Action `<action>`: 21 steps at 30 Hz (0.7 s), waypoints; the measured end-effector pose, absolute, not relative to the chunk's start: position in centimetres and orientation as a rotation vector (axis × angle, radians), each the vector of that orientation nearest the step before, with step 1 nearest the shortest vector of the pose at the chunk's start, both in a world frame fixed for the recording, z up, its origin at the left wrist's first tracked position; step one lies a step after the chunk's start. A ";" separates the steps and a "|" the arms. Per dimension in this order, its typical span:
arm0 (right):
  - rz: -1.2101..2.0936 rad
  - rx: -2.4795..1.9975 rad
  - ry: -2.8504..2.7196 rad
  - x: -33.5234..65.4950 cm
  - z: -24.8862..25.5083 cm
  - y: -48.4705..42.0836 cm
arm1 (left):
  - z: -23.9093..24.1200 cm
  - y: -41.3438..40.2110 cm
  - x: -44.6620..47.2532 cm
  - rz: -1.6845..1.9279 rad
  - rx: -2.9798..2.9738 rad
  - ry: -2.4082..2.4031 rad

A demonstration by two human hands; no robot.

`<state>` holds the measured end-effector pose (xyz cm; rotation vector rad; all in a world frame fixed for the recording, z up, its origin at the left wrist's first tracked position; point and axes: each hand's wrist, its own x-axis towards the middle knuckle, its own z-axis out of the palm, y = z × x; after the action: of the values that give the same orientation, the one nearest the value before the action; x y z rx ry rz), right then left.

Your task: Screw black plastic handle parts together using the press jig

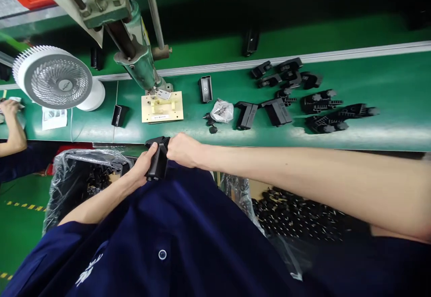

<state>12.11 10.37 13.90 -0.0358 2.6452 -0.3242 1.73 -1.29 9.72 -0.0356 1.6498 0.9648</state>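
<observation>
Both my hands meet at a black plastic part held just in front of my blue jacket, below the near edge of the green bench. My left hand wraps its fingers round the part's left side. My right hand is closed against the part's upper right end; I cannot see what its fingertips do there. Straight beyond the hands on the bench lies a cream fixture block under a green press.
Several black plastic parts lie on the green bench at the right, with a small plastic bag and loose black pieces nearer. A white fan stands at left. Bag-lined bins of black parts sit under the bench. Another person's arm shows far left.
</observation>
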 end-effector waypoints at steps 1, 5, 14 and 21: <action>-0.369 0.011 2.648 12.0 14.1 10.4 | 9.6 -1.3 1.6 1.034 0.038 1.683; -0.554 0.203 2.647 12.1 14.0 9.4 | 8.8 -1.3 0.7 1.217 0.306 1.745; -0.744 0.763 2.611 9.5 12.5 12.6 | 7.7 -0.4 -2.6 1.027 0.307 1.628; -2.294 1.615 1.903 9.8 8.8 9.2 | 7.7 3.3 -3.3 1.283 0.174 1.502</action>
<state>9.75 9.18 8.85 1.6151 1.9033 -2.2945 -3.28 3.26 7.65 0.1735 1.5016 1.2826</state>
